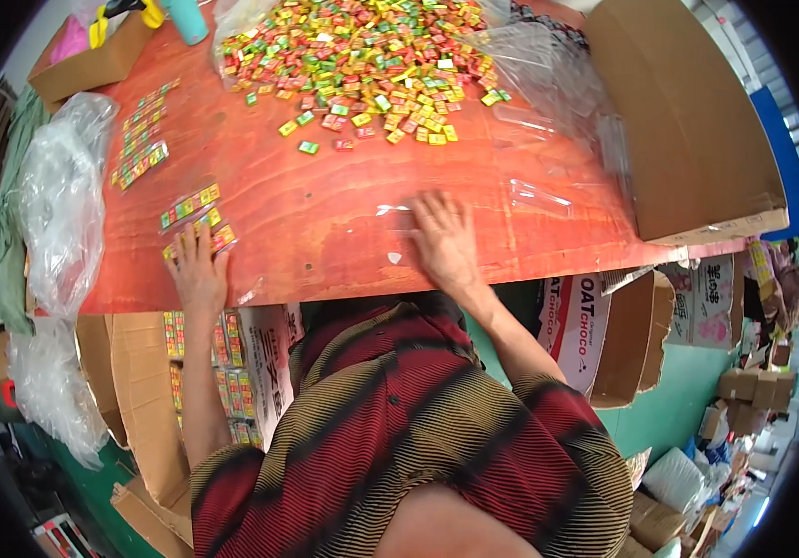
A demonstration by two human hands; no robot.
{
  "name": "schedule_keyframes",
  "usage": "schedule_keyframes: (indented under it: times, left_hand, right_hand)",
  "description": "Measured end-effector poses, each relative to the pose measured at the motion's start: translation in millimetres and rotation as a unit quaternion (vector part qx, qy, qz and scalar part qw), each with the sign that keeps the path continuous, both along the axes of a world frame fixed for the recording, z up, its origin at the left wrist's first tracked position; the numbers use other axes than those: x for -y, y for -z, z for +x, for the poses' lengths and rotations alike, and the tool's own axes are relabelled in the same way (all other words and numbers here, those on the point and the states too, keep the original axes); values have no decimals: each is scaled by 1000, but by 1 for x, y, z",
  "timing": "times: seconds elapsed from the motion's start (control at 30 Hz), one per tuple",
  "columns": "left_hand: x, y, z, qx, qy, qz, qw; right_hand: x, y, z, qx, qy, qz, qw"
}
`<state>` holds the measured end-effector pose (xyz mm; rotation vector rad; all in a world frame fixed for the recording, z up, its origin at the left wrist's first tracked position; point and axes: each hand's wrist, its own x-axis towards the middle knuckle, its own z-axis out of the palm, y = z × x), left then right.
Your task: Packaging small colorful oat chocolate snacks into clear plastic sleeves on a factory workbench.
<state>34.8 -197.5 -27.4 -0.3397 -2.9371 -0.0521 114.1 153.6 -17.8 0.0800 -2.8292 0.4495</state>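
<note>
My left hand (198, 272) lies with its fingers stretched over a short row of small coloured boxes (224, 238) at the left of the table's near edge. Part of that row is hidden under the fingers. Just beyond it rests another row of small boxes (191, 205), yellow, green and red. My right hand (446, 244), slightly smeared by motion, is spread palm down at the table's middle, with nothing seen in it. Small scraps of clear film (394, 258) lie near it. Farther off is a large loose pile of small red, yellow and green boxes (362, 65).
More rows of boxes (144, 139) lie at the left of the red table (325, 205). Clear plastic trays (541, 198) sit to the right, before a big cardboard box (688, 121). Plastic bags (66, 195) hang at the left edge. An open carton (144, 391) stands below.
</note>
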Motion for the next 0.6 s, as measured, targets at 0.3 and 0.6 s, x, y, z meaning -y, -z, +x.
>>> schedule_keyframes:
  times: [0.3, 0.6]
  left_hand:
    - [-56, -26, 24, -107, 61, 136, 983]
    - [-183, -2, 42, -24, 298, 194, 934]
  right_hand:
    - [-39, -14, 3, -145, 61, -39, 987]
    - [-61, 7, 12, -56, 144, 35, 987]
